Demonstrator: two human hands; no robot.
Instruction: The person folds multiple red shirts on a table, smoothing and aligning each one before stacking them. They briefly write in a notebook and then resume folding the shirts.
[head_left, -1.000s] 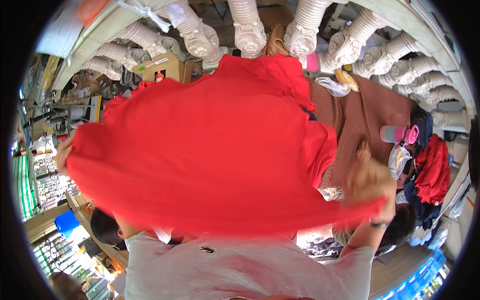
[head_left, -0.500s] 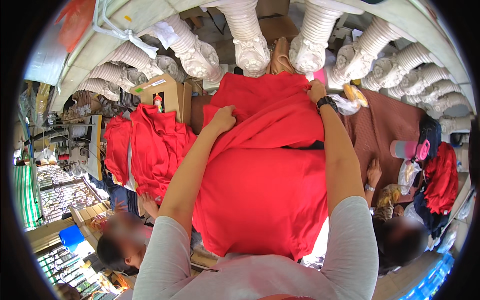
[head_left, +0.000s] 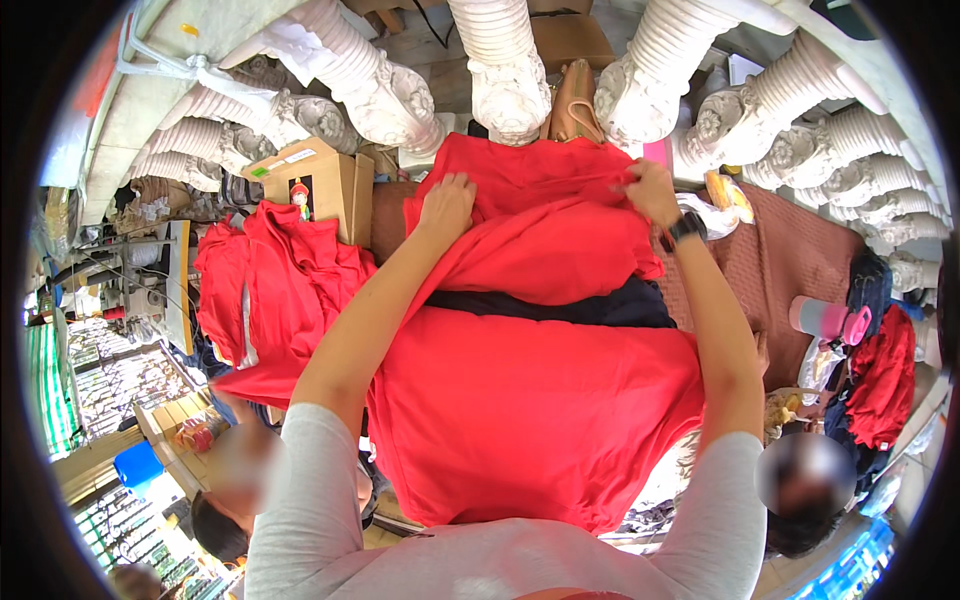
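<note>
Gripping upper red fabric (head_left: 550, 235): left hand (head_left: 447, 207), right hand (head_left: 652, 194), fingers clenched; navy cloth (head_left: 600, 308) newly widened, dividing lower red fabric (head_left: 540, 410) off.

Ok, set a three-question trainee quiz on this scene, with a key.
1. Which wrist wears the watch?
2. True or false: the box lies to the left of the left hand.
3. The strip showing between areas of red cloth is: a) white; b) dark; c) yellow.

Key:
1. The right one, behind the right hand.
2. True.
3. b
</note>
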